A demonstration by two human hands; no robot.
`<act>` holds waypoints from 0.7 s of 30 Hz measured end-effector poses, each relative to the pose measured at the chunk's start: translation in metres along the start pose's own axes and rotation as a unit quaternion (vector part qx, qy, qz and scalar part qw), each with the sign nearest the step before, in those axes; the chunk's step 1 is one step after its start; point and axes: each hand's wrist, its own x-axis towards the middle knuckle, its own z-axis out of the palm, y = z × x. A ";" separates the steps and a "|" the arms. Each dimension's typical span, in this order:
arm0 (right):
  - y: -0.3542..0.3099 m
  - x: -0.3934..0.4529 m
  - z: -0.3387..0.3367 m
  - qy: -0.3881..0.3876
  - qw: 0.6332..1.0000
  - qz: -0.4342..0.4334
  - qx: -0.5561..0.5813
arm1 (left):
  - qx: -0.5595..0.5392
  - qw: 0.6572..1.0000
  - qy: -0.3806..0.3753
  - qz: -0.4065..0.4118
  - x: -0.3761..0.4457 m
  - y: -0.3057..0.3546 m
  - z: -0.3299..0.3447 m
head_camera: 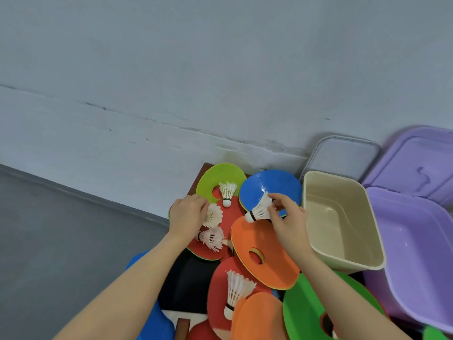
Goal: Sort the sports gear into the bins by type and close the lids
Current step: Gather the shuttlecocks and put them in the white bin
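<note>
My right hand (285, 223) pinches a white shuttlecock (259, 210) by its feathers, lifted over the blue disc cone (277, 185). My left hand (187, 213) grips another shuttlecock (213, 215) against a red table tennis paddle (232, 212). A frayed shuttlecock (212, 238) lies just below that hand. Two more shuttlecocks rest on the pile: one (227, 192) on the lime disc cone (220, 177), one (235, 292) on a red paddle (218, 285) near me. The beige bin (343, 263) stands open right of the pile, with the purple bin (421, 266) beyond it.
Orange (264, 251) and green (304, 312) disc cones and a black paddle (186, 283) overlap in the pile. A grey lid (343, 155) and a purple lid (421, 163) lean on the white wall behind the bins. Grey floor lies to the left.
</note>
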 end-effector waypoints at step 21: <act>0.121 -0.017 -0.318 0.132 0.989 -0.064 -0.002 | -0.147 0.941 0.200 0.230 0.026 0.372 0.017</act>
